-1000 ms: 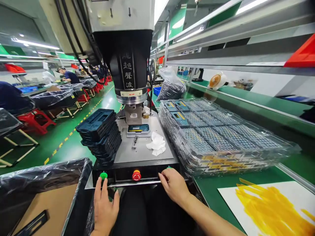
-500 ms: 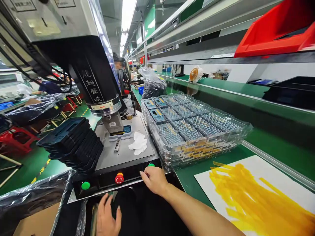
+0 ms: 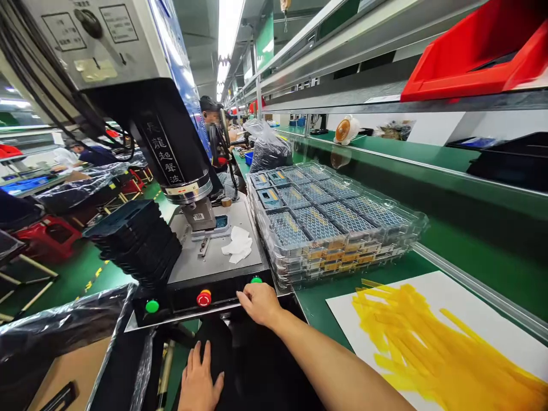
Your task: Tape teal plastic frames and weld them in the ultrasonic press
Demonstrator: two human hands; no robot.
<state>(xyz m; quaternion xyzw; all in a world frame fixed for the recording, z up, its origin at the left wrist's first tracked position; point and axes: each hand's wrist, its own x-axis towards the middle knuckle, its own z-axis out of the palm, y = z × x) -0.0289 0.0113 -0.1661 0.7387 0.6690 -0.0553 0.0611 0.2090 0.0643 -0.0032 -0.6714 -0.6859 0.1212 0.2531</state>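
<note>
My right hand [image 3: 260, 303] is curled closed at the right green button [image 3: 256, 280] on the machine's front panel, its thumb pointing left. Nothing shows in its fingers, though their tips are hidden. Below the panel, my left hand [image 3: 199, 377] lies open with spread fingers over dark clothing, holding nothing. Above the base plate, the metal head [image 3: 200, 215] of the ultrasonic press [image 3: 166, 137] is down on a dark blue plastic part [image 3: 221, 221] in the light grey fixture [image 3: 208, 234]. A crumpled white cloth or tissue [image 3: 237, 244] rests beside the fixture.
Stacked black plastic trays or housings [image 3: 135, 245] stand left of the press. Clear blister trays [image 3: 338, 211] of patterned parts are piled at the right. A red stop button [image 3: 204, 297], yellow strips [image 3: 411, 331] on white sheet, and a lined carton [image 3: 72, 371] are nearby.
The press head has come down onto the blue part. My left hand has moved a little right and flattened downward. My right hand stays at the green button; the view has shifted slightly.
</note>
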